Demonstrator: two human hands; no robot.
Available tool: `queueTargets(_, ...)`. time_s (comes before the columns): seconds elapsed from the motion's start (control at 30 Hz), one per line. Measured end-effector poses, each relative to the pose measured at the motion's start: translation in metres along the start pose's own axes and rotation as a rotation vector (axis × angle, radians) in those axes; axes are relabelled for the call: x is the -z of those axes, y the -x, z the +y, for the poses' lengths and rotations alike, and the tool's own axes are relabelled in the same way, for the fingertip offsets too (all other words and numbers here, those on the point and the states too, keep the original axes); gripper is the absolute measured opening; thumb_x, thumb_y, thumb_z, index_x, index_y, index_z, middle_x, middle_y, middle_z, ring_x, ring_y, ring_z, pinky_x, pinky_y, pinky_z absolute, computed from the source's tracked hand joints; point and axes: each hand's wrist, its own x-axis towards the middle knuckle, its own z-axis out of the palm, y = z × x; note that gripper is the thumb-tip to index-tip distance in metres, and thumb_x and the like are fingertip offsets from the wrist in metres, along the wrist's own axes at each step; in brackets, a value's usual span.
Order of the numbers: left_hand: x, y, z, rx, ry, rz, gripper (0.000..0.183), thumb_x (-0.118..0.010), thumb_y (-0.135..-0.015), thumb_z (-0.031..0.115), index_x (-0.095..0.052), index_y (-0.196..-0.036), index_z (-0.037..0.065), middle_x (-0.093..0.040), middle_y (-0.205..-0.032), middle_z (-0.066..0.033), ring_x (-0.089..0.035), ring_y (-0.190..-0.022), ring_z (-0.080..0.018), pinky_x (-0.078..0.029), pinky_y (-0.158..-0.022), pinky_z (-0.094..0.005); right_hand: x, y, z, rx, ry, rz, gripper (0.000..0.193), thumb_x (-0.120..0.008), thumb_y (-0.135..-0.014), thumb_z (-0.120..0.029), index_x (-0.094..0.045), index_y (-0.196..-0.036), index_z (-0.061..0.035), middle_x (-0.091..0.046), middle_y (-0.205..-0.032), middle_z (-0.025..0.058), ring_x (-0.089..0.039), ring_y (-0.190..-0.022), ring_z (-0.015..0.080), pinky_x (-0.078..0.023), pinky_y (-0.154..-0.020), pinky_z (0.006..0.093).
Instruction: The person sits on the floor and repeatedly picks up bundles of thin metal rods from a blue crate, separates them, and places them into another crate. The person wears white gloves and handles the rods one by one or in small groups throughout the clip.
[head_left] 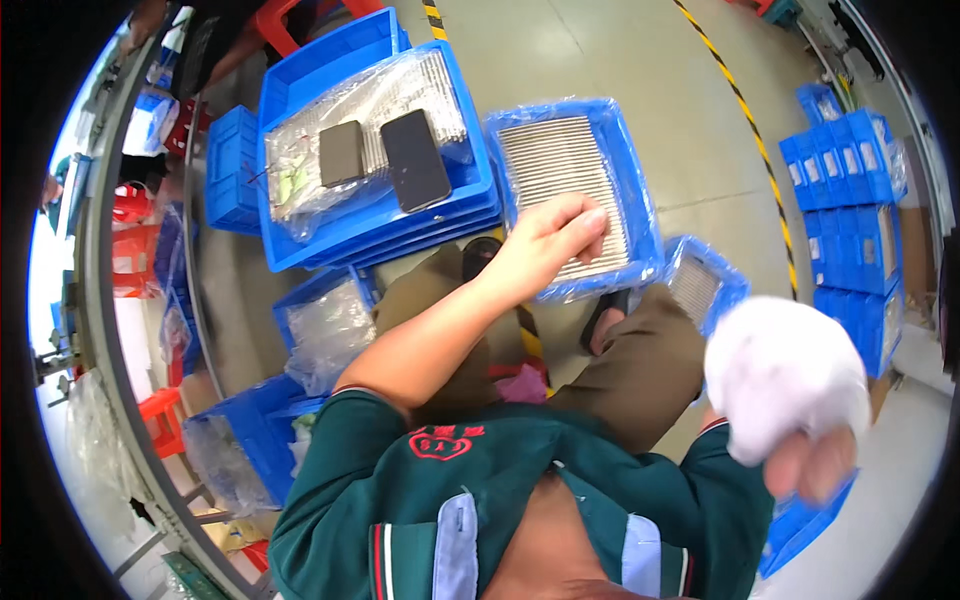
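Note:
My left hand (562, 238) is bare and curled closed over a blue bin (640, 215) lined with clear plastic. Beneath it lie rows of thin, pale, metallic-looking strips (550, 150), packed side by side. Whatever the fingers may pinch is hidden. Off to the right, my right hand (790, 385) wears a white glove with bare fingertips showing. It is raised close to the camera and smeared by motion, away from the bin.
Left of the bin, stacked blue crates (380, 240) carry plastic-wrapped strips, a black phone (415, 160) and a dark square object (341, 153). A smaller blue bin (735, 290) sits at right. Blue bins (850, 240) are stacked far right; a metal rack (110, 250) stands left.

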Motion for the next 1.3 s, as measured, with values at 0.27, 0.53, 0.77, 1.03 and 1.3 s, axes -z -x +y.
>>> queueTargets(0.27, -0.006, -0.011, -0.042, 0.036, -0.048, 0.102, 0.026, -0.050, -0.096, 0.026, -0.057, -0.088, 0.003, -0.056, -0.073, -0.0013, -0.051, -0.067, -0.0083, -0.044, -0.063, -0.0233, -0.039, 0.022, -0.048, 0.298, -0.222, -0.762, 0.023, -0.069, -0.083, -0.028, -0.061, -0.075, -0.0081, -0.051, -0.066, 0.0057, -0.049, -0.052, 0.0199, -0.037, -0.041, 0.0290)
queueTargets(0.53, -0.013, -0.018, -0.054, 0.028, -0.074, 0.094, 0.029, -0.051, -0.095, 0.029, -0.059, -0.087, 0.003, -0.058, -0.073, -0.0028, -0.054, -0.064, -0.0102, -0.045, -0.062, -0.0239, -0.081, 0.056, -0.056, 0.288, -0.732, -0.399, 0.021, -0.064, -0.084, -0.010, -0.052, -0.070, -0.0006, -0.043, -0.060, 0.0102, -0.046, -0.052, 0.0270, -0.035, -0.044, 0.0375)
queueTargets(0.77, -0.027, -0.028, -0.047, 0.029, -0.050, 0.045, 0.029, -0.051, -0.095, 0.031, -0.058, -0.087, 0.003, -0.058, -0.073, -0.0023, -0.053, -0.065, -0.0102, -0.045, -0.062, -0.0238, -0.074, 0.065, -0.062, 0.237, -0.704, -0.597, 0.017, -0.062, -0.082, -0.005, -0.050, -0.071, -0.0013, -0.042, -0.061, 0.0101, -0.044, -0.051, 0.0263, -0.034, -0.046, 0.0382)
queueTargets(1.03, -0.024, -0.020, -0.049, 0.110, -0.112, -0.012, 0.026, -0.052, -0.094, 0.026, -0.058, -0.086, 0.003, -0.057, -0.073, -0.0016, -0.052, -0.066, -0.0098, -0.044, -0.064, -0.0239, -0.065, 0.064, -0.052, 0.248, -0.702, -0.639, 0.013, -0.060, -0.083, -0.007, -0.052, -0.074, -0.0021, -0.045, -0.063, 0.0095, -0.046, -0.052, 0.0247, -0.036, -0.046, 0.0363)
queueTargets(1.3, -0.037, -0.018, -0.059, 0.192, -0.280, -0.192, 0.024, -0.054, -0.094, 0.023, -0.060, -0.092, -0.001, -0.057, -0.074, -0.0015, -0.052, -0.068, -0.0087, -0.046, -0.065, -0.0237, -0.056, 0.068, -0.047, 0.268, -0.691, -0.653, 0.010, -0.059, -0.084, -0.009, -0.054, -0.078, -0.0030, -0.048, -0.064, 0.0089, -0.047, -0.053, 0.0231, -0.038, -0.047, 0.0345)
